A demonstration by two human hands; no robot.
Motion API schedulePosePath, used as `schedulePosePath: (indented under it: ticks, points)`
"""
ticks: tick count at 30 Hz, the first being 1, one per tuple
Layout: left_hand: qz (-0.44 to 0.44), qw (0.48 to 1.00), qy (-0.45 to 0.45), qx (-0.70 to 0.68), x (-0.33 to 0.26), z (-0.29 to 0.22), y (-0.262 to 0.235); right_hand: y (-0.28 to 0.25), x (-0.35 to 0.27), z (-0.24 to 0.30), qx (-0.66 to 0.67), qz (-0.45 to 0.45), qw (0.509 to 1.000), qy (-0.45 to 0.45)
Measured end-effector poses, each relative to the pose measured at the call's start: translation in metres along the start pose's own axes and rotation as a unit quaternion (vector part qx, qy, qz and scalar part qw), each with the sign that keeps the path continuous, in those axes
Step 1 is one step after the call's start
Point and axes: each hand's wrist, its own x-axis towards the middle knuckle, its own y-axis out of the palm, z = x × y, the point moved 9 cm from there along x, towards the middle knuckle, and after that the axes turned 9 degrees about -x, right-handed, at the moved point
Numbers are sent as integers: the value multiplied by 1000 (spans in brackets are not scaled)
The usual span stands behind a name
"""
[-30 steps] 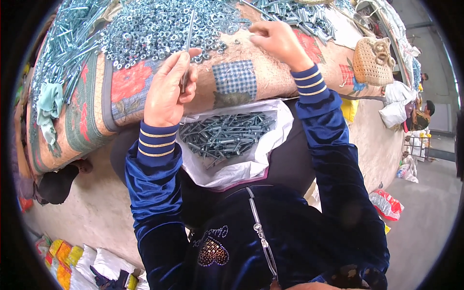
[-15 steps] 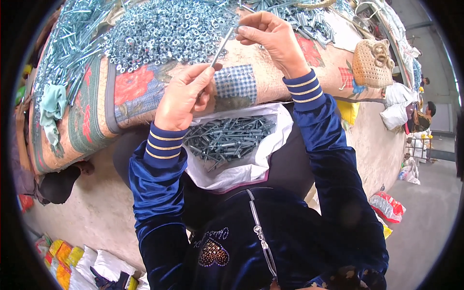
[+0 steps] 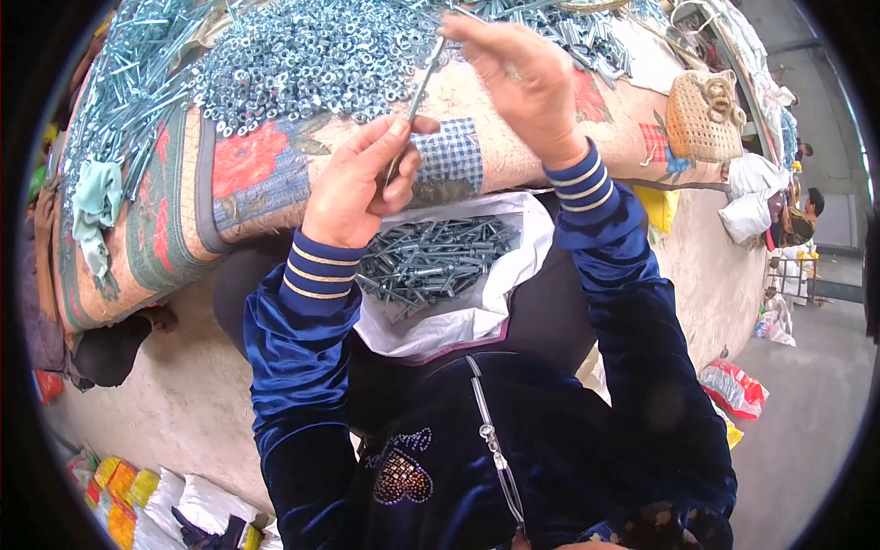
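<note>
Between the thumb and fingers of my left hand [image 3: 353, 183], a long thin metal bolt [image 3: 423, 87] is gripped, tilted up and to the right. My right hand [image 3: 527, 82] has its fingers stretched out, with the fingertips beside the bolt's upper end; whether they touch it I cannot tell. A small piece at that end is too small to make out. Below my hands, a white sack [image 3: 530, 240] lies open across my lap. Inside it is a pile of dark metal bolts [image 3: 440, 261]. Beyond my left hand spreads a heap of shiny nuts [image 3: 302, 64].
Loose long bolts [image 3: 137, 92] cover the table's left side, next to a pale green cloth [image 3: 96, 206]. Metal sleeves [image 3: 587, 41] lie at the far right. A woven basket [image 3: 704, 115] stands on the patterned table cover [image 3: 247, 183]. A person's dark head [image 3: 115, 348] shows at left.
My right hand's fingers have gone from a pinch at the bolt's end to stretched out. My left hand has shifted slightly right with the bolt, which now stands steeper.
</note>
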Motion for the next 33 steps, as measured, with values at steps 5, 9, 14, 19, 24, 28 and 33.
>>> schedulePosePath:
  ticks: [5, 9, 14, 19, 24, 28, 33]
  points:
    - [-77, 992, 88, 45, 3, -16, -15, 25, -53, -81, -119, 114, 977, 135]
    - [-85, 989, 89, 81, 2, -17, -22, 47, -61, -75, -207, 189, 956, 83]
    - [-64, 990, 54, 113, -1, -13, -21, 43, -52, -85, 94, 145, 944, 280]
    - [-71, 988, 7, 137, -1, -5, -18, 48, -41, -57, 451, 154, 808, 347]
    - [-74, 986, -3, 150, -2, -6, -16, 47, -43, -58, 496, 150, 784, 342]
    - [-77, 985, -5, 154, -3, -7, -15, 53, -47, -60, 578, 127, 713, 376]
    - [-58, 985, -15, 165, -2, -5, -15, 46, -37, -51, 499, 146, 794, 315]
